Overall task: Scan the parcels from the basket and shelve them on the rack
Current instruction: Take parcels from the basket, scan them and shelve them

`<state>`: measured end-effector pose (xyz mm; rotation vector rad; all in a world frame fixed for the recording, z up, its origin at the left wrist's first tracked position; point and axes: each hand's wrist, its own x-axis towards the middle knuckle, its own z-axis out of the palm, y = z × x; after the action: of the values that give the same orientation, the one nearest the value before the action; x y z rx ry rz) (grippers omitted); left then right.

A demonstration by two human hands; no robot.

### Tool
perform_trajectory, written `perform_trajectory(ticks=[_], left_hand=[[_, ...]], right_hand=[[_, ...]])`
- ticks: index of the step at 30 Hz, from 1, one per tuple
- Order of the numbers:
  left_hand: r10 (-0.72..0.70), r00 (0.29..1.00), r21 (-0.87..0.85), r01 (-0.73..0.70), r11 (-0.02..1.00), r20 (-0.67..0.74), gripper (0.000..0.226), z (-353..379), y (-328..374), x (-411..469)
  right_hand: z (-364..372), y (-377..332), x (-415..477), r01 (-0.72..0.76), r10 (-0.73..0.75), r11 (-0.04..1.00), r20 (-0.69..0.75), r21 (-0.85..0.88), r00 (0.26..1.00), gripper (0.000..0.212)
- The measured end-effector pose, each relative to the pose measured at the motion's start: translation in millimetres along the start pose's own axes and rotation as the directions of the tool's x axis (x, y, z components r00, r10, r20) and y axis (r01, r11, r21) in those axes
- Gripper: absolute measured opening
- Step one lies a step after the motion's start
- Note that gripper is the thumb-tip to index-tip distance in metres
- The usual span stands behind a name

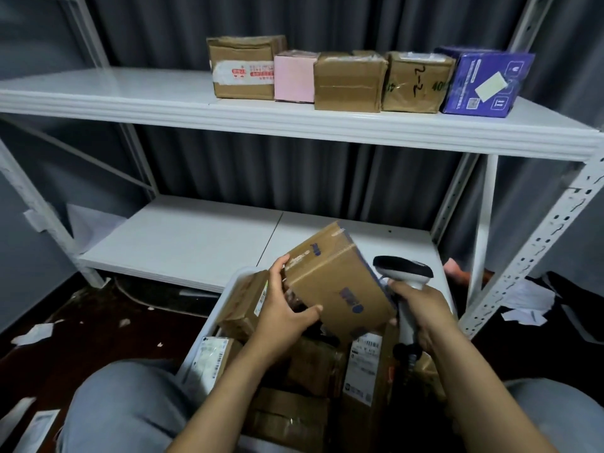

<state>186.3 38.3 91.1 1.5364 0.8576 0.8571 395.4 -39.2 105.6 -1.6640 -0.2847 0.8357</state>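
Left grip point(283, 310) pinches tilted cardboard parcel point(333, 273) at near-left corner, thumb at lower edge, fingers on upper-left edge. Parcel is held above white basket point(209, 325), other parcels packed below. Right grip point(423, 310) wrapped round scanner point(403, 271) handle, head just right of parcel, aimed left at its side. No shipping label visible on faces shown; likely needs turning toward scanner. Ahead and above, rack point(130, 109): five boxes point(346, 81) at right of upper shelf, left half bare. Left grip carries parcel, so better placed for shelving.
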Motion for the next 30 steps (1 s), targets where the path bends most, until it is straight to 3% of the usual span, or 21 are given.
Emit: perform_trajectory(ticks=[4, 7, 10, 14, 20, 23, 26, 30], left_hand=[[-0.099, 0.995, 0.127, 0.100, 0.987, -0.009, 0.085, -9.6, -5.7, -3.5], [-0.174, 0.984, 0.059, 0.176, 0.983, -0.035, 0.066, -7.7, -2.4, -9.9], [-0.232, 0.971, 0.019, 0.234, 0.972, -0.055, 0.069, -6.4, 0.5, -12.8], [-0.222, 0.974, -0.038, 0.221, 0.975, -0.043, 0.046, -8.3, -7.1, -14.3], [-0.105, 0.993, -0.007, 0.106, 0.994, 0.058, 0.064, -12.7, -15.3, -10.4], [-0.142, 0.988, -0.039, 0.144, 0.989, 0.057, 0.040, -12.4, -8.9, -7.6], [-0.167, 0.982, 0.009, 0.168, 0.986, -0.085, 0.040, -5.0, -3.4, -3.4], [-0.183, 0.951, -0.019, 0.184, 0.983, -0.249, 0.038, -2.7, -10.1, 5.3]], right_hand=[[0.4, 0.8, -3.2, 0.042, -0.021, 0.979, -0.105, 0.202, 0.994, 0.029], [3.0, -0.2, -8.7, 0.055, -0.027, 0.972, -0.124, 0.227, 0.992, 0.024], [4.6, 2.5, -12.3, 0.062, -0.034, 0.975, -0.130, 0.215, 0.991, 0.021], [3.6, 7.1, -14.4, 0.031, -0.005, 0.978, -0.126, 0.208, 0.992, 0.011], [-0.3, 13.1, -15.6, 0.021, 0.004, 0.965, -0.094, 0.260, 0.996, 0.008], [1.2, 15.7, -15.2, 0.093, -0.071, 0.968, -0.099, 0.233, 0.993, 0.012], [5.7, 20.6, -12.7, 0.125, -0.114, 0.974, -0.068, 0.188, 0.991, 0.006], [10.2, 23.4, -10.7, 0.077, -0.077, 0.990, -0.004, 0.118, 0.997, 0.018]])
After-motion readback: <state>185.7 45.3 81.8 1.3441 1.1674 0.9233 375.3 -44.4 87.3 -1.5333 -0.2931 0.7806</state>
